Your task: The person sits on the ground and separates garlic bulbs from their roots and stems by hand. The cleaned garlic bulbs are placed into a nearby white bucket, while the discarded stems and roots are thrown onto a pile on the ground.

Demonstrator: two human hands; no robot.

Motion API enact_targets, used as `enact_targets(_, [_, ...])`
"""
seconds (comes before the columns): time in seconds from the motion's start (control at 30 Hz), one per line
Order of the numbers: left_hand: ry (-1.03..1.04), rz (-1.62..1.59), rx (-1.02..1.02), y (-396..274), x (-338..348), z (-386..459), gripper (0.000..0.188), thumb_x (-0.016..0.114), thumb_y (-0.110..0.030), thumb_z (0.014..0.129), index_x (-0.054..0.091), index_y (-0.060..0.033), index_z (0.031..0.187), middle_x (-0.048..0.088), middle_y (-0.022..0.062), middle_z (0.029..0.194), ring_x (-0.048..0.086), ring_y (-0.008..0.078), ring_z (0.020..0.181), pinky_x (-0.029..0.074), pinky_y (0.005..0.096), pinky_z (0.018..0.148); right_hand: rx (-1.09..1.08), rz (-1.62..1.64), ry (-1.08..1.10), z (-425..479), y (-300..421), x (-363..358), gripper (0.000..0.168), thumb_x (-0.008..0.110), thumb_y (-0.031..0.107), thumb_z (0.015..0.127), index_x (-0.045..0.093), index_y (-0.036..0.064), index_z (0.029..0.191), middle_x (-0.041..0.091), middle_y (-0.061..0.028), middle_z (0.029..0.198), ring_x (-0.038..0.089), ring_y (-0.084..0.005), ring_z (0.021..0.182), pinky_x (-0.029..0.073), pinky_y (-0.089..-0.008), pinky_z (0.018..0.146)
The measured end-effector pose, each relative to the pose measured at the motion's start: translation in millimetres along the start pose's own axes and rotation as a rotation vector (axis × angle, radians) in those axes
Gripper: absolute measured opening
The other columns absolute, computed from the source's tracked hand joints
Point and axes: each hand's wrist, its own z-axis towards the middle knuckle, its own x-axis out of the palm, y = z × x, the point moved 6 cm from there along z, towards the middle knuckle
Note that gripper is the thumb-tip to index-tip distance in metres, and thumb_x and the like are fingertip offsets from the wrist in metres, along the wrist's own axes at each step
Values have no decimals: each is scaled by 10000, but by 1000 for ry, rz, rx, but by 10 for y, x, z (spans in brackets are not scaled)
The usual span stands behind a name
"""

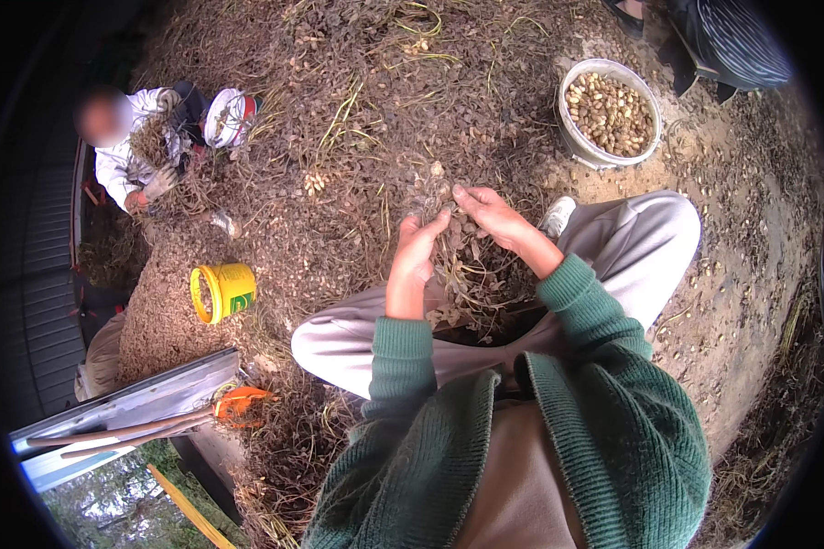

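Note:
A dried peanut plant (463,257) spans the space between my hands, its stems and leaves hanging over my crossed legs. My left hand (415,248) grips it from the left, thumb pointing up and inward. From the right, my right hand (496,216) pinches it with thumb and fingertips. A pale clump that looks like peanut pods (437,169) shows just beyond my fingertips. Beyond my right knee stands a white bucket (568,141) holding many peanuts (611,113) in their shells.
Dried peanut vines (357,75) cover the ground ahead. A yellow bucket (233,287) lies tipped at left. Farther off, a gloved person (120,165) holds plants beside a white bucket (225,118). Long-handled tools (130,429) lean at lower left. Another person's dark shoe (625,19) shows at upper right.

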Motion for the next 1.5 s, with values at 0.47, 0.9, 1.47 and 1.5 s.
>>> enact_targets(0.47, [-207, -297, 57, 203, 111, -18, 240, 652, -249, 881, 543, -56, 788, 492, -11, 564, 434, 83, 434, 299, 233, 362, 39, 537, -72, 144, -182, 152, 325, 597, 344, 911, 624, 25, 855, 620, -35, 685, 572, -121, 531, 473, -267, 456])
enact_targets(0.9, [-72, -155, 20, 236, 328, -36, 257, 598, -207, 909, 550, -23, 738, 434, -18, 516, 345, 71, 381, 224, 229, 357, -441, -550, -557, 428, -213, -431, 550, 630, 386, 878, 540, 11, 485, 445, -10, 436, 359, -90, 423, 324, -317, 412])
enact_targets(1.47, [-150, -206, 29, 21, 24, -109, 243, 589, -136, 897, 640, -7, 1097, 385, -64, 520, 292, 48, 410, 208, 232, 387, -592, -399, -9, -85, 218, 143, 151, 653, 147, 857, 657, -5, 860, 606, -35, 661, 505, -67, 609, 423, -269, 556])
enact_targets(1.5, [-164, -226, 41, 22, -26, -82, 241, 592, -144, 897, 640, 0, 1086, 374, -65, 518, 286, 50, 412, 209, 233, 391, -531, -412, -34, -102, 220, 54, 178, 632, 155, 884, 647, -17, 840, 556, 7, 605, 465, -44, 561, 380, -238, 492])
